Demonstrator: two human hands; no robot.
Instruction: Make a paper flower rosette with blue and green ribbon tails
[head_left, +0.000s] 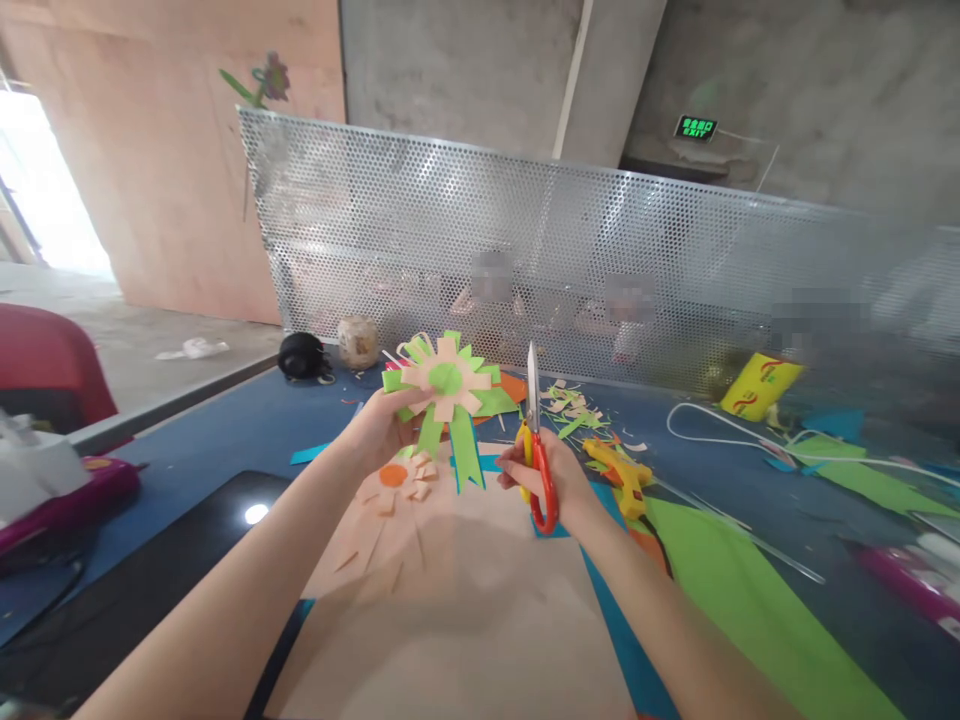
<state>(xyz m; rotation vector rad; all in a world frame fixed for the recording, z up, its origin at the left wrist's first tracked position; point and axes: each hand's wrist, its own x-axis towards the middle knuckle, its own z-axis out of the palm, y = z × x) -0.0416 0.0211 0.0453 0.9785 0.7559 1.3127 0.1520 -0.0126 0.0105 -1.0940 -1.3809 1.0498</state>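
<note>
My left hand [382,428] is closed on the left edge of a green and peach paper rosette [445,378], held up above the table. The rosette has petal strips around a green centre, and two green ribbon tails hang below it. In my right hand [559,475] are scissors [534,430] with red and yellow handles, their blades pointing up and looking closed together. The blades stand to the right of the rosette, apart from it. Below both hands lies a large peach sheet [465,600], with small peach pieces [421,478] and an orange circle [393,475] on it.
A yellow glue gun [622,472] lies right of my right hand. Green sheets [735,570] and paper scraps [574,410] are around it. A perforated metal screen [450,230] bounds the table's back. At left lies a black tablet-like panel [157,580]; a white cable [720,425] curves at right.
</note>
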